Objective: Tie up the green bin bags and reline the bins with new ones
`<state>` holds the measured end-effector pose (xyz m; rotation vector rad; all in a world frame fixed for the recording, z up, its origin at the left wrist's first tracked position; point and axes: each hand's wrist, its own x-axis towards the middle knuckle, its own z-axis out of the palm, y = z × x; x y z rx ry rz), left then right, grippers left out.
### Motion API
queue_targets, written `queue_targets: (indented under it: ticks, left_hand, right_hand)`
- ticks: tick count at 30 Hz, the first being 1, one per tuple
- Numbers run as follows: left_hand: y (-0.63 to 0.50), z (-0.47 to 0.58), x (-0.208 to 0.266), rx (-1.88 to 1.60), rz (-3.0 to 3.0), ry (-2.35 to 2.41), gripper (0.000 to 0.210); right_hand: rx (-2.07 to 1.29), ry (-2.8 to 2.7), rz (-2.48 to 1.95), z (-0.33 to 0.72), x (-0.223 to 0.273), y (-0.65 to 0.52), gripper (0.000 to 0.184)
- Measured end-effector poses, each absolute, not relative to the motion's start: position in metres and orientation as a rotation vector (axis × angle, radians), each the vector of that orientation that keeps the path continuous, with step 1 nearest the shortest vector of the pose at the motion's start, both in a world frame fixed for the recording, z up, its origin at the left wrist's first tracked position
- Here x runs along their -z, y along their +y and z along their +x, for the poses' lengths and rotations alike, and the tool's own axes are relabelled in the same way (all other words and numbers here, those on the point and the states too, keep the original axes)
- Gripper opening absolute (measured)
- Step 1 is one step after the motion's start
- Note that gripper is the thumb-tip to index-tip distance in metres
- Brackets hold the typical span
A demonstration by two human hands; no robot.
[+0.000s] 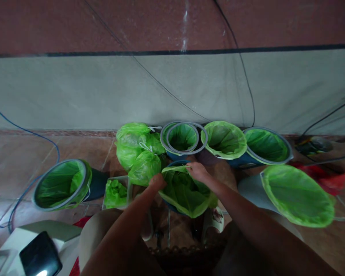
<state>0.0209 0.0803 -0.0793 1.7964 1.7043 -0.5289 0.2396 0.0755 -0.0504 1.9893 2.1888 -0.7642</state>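
Note:
Between my knees stands a blue trash bin with a green trash bag in its mouth. My left hand is closed on the bag's edge at the left side. At the far side my right hand pinches the same edge, fingers pressed together. The near part of the bag hangs over the bin's rim. Tied green bags are heaped beyond my left hand. A bin with two grey rings on it stands just past my hands.
Lined bins stand along the wall, including one with a pale green liner and one grey-rimmed bin. Others lean at left and right. A white tub holds green plastic. A phone lies on a box. Cables cross the floor.

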Motion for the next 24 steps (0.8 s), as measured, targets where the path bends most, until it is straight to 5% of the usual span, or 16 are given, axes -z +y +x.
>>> queue_targets:
  ticks: [15,24]
  left_hand:
    - [0.068,0.037,0.086,0.463,1.784,1.787,0.035]
    - [0.084,0.015,0.059,0.388,1.768,1.859,0.038]
  right_hand:
    - [0.852,2.630,1.793,0.216,-0.025,0.031,0.030]
    - [0.807,2.278,2.014,0.249,-0.005,0.036,0.025]
